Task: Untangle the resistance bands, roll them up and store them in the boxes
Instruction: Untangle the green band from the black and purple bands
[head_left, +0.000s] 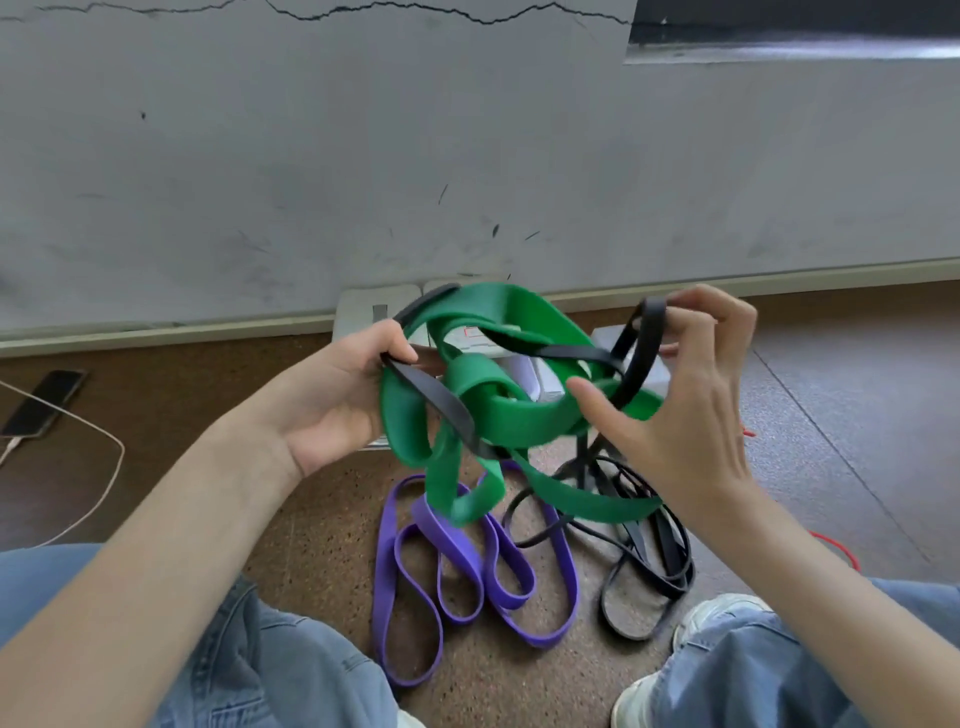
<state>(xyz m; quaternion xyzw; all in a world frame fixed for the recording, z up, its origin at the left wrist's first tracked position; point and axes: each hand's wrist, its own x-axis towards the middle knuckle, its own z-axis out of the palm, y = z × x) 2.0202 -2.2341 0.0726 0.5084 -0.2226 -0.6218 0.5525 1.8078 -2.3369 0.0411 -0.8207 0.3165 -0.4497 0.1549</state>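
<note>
a grey wall (311, 156) fills the upper half, meeting a brown speckled floor (322, 525) on which a person sits in blue jeans (249, 670) and pale shoes (722, 618). held up between both hands is a wide green band (511, 410), twisted into several loops with no single long axis; its tangle spreads left to right between the hands and one loop droops straight down toward the floor. a purple band (467, 566) lies flat on the floor in overlapping loops, their long axis running from the wall toward the person. beside it, to the right, a thin black band (644, 561) lies coiled on the floor and climbs into the green tangle. the left hand (337, 395) grips a black strand against the green band. the right hand (685, 395) pinches a raised black loop at its fingertips, thumb stretched toward the green. white boxes (363, 317) sit against the wall behind the tangle. a phone (44, 402) with a white cable (111, 483) lies at far left.
</note>
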